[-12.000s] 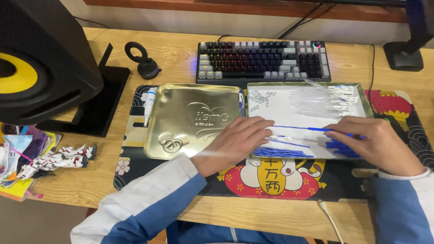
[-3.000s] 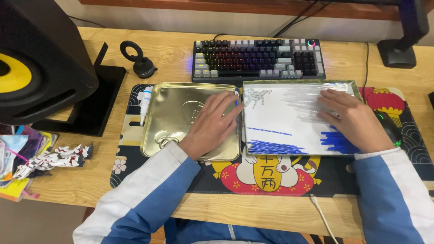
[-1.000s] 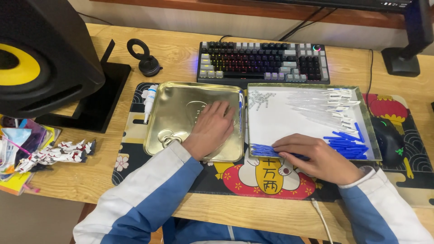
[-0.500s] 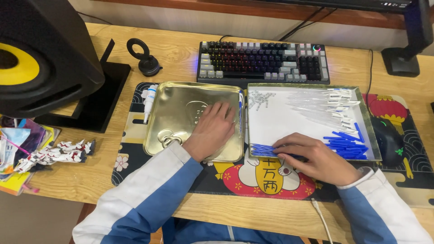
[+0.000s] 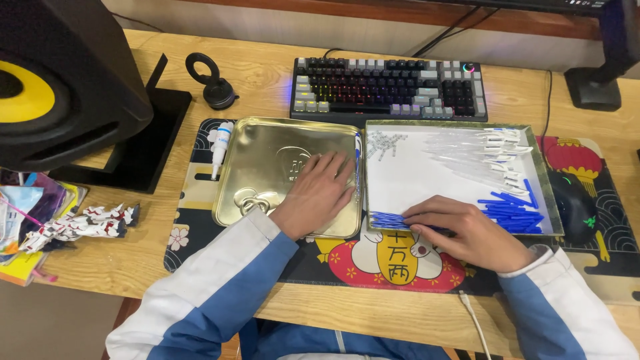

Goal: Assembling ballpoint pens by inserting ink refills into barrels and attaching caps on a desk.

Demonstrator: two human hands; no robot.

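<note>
The gold tin lid (image 5: 267, 167) is pinned flat on the desk mat (image 5: 193, 200) by the left hand (image 5: 319, 193), fingers spread wide and holding nothing — apparently to keep it from sliding. Just right of it, the white-lined tray (image 5: 427, 173) is worked by the right hand (image 5: 467, 230), whose fingers are curved narrowly over a row of thin blue sticks (image 5: 387, 220) along the near edge; whether any are pinched cannot be told. More blue sticks (image 5: 513, 213) are piled at the right, with clear plastic tubes (image 5: 480, 150) at the far side. Beyond lies a backlit keyboard (image 5: 390, 87); a mouse (image 5: 577, 207) is crowded against the tray's right rim, a small glue tube (image 5: 220, 143) left of the lid.
</note>
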